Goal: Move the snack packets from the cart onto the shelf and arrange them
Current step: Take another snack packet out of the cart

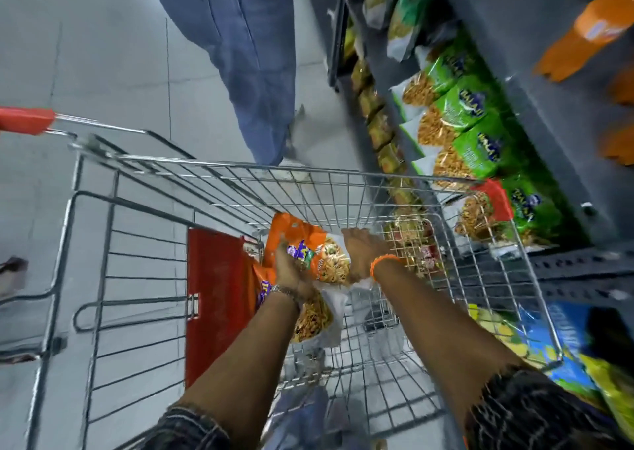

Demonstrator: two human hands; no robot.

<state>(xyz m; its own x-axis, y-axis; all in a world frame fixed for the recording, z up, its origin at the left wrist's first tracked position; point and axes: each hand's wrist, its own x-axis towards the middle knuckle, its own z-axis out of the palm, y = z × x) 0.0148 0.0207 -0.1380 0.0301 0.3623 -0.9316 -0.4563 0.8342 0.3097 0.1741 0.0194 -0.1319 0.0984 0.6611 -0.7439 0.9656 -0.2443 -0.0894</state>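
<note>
Orange snack packets (305, 243) are lying in the wire cart (343, 175) at lower centre; left hand (290, 271) and right hand (360, 247) are clamping one, lifting next toward the shelf (549, 113), upper right.

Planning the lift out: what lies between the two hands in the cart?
In the head view, the orange snack packet lies between the left hand and the right hand, held from both sides.

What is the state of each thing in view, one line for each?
Orange snack packets: in the cart, held by both hands.
Left hand: gripping the packets.
Right hand: on the packets.
Cart: almost empty.
Green packets: lined up on the shelf.
</note>
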